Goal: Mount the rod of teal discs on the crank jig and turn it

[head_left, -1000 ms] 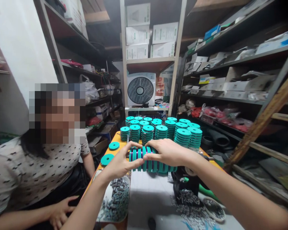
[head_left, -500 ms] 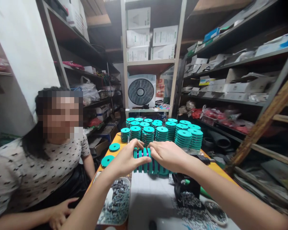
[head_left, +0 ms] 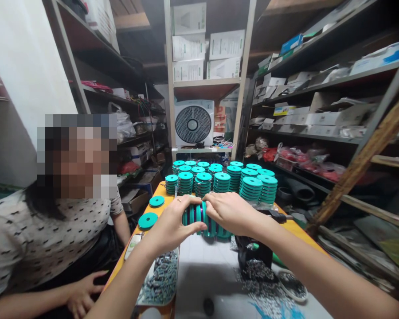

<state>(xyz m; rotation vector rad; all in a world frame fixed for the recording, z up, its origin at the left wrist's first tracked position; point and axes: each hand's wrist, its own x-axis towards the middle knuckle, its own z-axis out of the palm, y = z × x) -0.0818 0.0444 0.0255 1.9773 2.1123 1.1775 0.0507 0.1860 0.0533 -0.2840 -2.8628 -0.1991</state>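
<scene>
Several teal spools [head_left: 216,229] with dark purple winding between their flanges stand on edge in a row above the white work surface [head_left: 199,268]. My left hand [head_left: 173,218] is closed round the left end, thumb in front and fingers over the top. From the right, my right hand [head_left: 231,213] presses bent fingers onto the same row, near the left fingertips. Part of the row is hidden behind both hands. Just beyond rise upright stacks of teal spools [head_left: 252,189]. Two separate teal discs, a far one [head_left: 157,201] and a nearer one [head_left: 148,221], lie left of my left hand.
A tray of small metal parts [head_left: 159,279] sits front left. Front right are a black holder [head_left: 252,254], loose silvery parts [head_left: 264,283] and a round dish [head_left: 294,288]. A co-worker [head_left: 76,239] sits at the left. Shelves and a box fan [head_left: 193,124] stand behind.
My hands still hold the spools, and the left hand has closed in a little round the row's left end. The view has shifted slightly, and the co-worker's head has turned.
</scene>
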